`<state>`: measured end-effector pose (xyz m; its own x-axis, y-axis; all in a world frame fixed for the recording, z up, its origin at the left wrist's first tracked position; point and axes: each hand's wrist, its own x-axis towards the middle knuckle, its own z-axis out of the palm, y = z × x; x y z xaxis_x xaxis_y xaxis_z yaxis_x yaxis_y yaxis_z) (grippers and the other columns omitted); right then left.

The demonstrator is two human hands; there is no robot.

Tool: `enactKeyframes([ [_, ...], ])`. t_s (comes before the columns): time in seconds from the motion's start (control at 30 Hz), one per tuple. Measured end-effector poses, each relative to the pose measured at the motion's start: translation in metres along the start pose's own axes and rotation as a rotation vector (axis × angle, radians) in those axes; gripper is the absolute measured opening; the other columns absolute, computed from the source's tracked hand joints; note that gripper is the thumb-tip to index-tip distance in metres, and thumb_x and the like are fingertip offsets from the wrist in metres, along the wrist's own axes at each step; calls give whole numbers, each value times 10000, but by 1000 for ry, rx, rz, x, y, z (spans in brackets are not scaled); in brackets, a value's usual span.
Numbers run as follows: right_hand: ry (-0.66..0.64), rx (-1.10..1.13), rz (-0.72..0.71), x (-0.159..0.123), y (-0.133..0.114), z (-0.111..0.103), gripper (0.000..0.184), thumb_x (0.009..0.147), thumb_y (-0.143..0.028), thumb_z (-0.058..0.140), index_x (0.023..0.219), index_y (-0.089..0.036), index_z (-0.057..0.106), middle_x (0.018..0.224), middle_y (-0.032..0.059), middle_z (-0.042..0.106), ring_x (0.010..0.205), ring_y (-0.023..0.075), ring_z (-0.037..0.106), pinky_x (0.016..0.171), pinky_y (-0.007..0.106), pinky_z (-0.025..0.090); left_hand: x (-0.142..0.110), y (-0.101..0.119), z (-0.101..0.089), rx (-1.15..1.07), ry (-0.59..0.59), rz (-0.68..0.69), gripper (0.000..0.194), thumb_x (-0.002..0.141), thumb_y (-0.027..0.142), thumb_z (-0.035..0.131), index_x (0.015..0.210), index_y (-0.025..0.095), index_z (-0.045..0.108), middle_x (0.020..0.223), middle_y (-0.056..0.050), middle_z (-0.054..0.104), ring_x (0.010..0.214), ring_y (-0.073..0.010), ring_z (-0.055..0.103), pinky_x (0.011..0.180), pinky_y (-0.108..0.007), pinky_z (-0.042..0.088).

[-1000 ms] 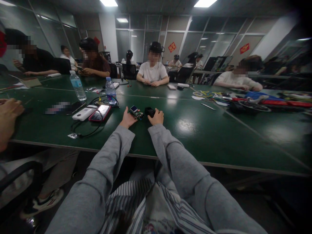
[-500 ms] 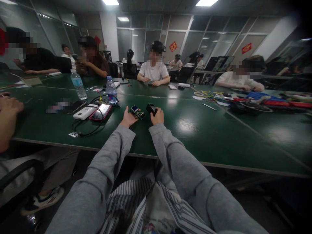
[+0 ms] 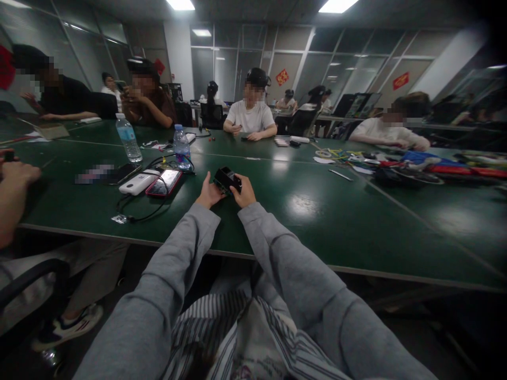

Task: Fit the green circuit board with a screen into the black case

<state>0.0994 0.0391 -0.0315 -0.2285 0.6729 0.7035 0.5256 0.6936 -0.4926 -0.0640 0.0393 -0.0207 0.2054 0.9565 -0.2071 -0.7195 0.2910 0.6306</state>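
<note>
A green circuit board rests in my left hand, whose palm faces up under it. Most of the board and its small screen are covered now. My right hand grips a black plastic case between thumb and fingers, and the case lies over the board. Whether the two parts are fitted together or only touching, I cannot tell. Both hands are above the green table, close to its front edge.
Left of my hands lie a red-edged phone, a white power bank and a black cable. Two water bottles stand behind them. Cables and tools are heaped at the right. A person sits opposite; another person's hand is at the left.
My right hand has moved left with the black case, from beside the circuit board to over it. The board's screen, visible before, is now covered. My left hand has stayed nearly still.
</note>
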Motion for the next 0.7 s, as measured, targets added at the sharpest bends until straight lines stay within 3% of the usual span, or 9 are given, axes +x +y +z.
enactKeyframes([
  [0.1, -75, 7, 53, -1, 2, 0, 518, 847, -340, 565, 1313, -151, 439, 1276, 171, 533, 1208, 275, 505, 1055, 453, 394, -2, 1, 2, -15, -19, 7, 643, 838, 729, 391, 980, 151, 633, 747, -107, 681, 702, -235, 647, 693, -371, 509],
  [0.27, -241, 46, -5, -7, 2, 4, 675, 785, -360, 635, 1369, -131, 385, 1336, 189, 514, 1223, 311, 502, 1037, 479, 394, -6, 4, 7, -19, 33, 56, 513, 851, 638, 511, 922, 154, 662, 700, -72, 695, 652, -199, 662, 636, -314, 512],
  [0.43, -191, 147, 28, -7, -2, 6, 632, 809, -468, 621, 1322, -162, 414, 1325, 166, 523, 1203, 297, 514, 1036, 469, 397, -8, 3, 13, 42, 74, 72, 242, 866, 355, 628, 975, 145, 676, 696, -28, 696, 625, -154, 657, 625, -269, 499],
  [0.57, -144, 399, 285, -3, -3, 6, 657, 801, -586, 611, 1288, -203, 394, 1149, 107, 590, 1049, 232, 597, 927, 403, 485, -11, 3, 16, 68, 25, 70, 221, 858, 308, 631, 978, 130, 684, 751, -40, 712, 651, -145, 664, 617, -253, 502],
  [0.7, -91, 605, 563, 4, 3, 7, 660, 703, -587, 711, 1175, -209, 446, 944, 42, 615, 879, 189, 634, 839, 374, 526, -15, 1, 19, 108, -50, 42, 236, 858, 303, 629, 1006, 127, 681, 835, -61, 729, 722, -156, 687, 644, -258, 521],
])
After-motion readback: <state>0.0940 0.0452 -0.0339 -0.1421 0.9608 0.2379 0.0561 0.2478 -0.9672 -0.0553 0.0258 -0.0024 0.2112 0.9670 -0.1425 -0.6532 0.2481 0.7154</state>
